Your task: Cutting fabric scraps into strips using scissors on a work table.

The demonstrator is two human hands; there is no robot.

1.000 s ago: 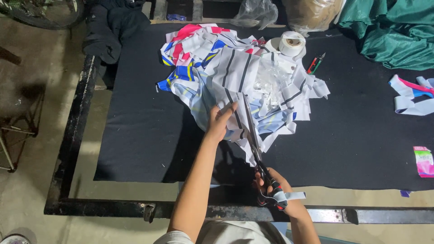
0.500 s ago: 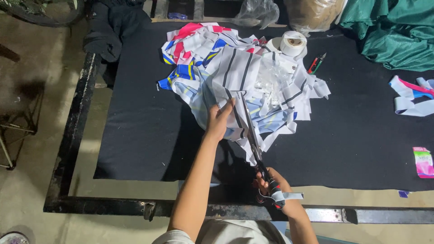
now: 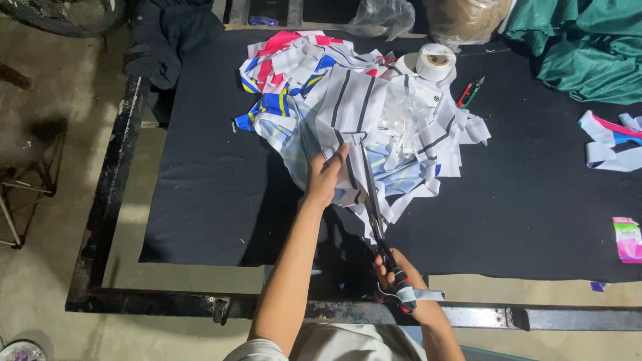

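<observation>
My left hand [image 3: 326, 175] presses down and grips a white fabric piece with dark stripes [image 3: 354, 107] on the dark cloth-covered table [image 3: 214, 187]. My right hand [image 3: 394, 281] holds long black scissors [image 3: 371, 200] by the taped handles near the table's front edge. The blades point away from me and run along the striped fabric just right of my left hand. Under it lies a heap of white, blue, yellow and pink fabric scraps [image 3: 287, 73].
A roll of white tape [image 3: 435, 61] and a red-and-green snipper [image 3: 470, 92] lie behind the heap. Green cloth [image 3: 582, 47] sits at the back right, loose strips [image 3: 612, 140] and a pink packet [image 3: 627, 238] at the right. A black metal frame [image 3: 107, 200] edges the table.
The scissors have advanced farther into the striped fabric. My left hand has shifted slightly with the cloth it holds.
</observation>
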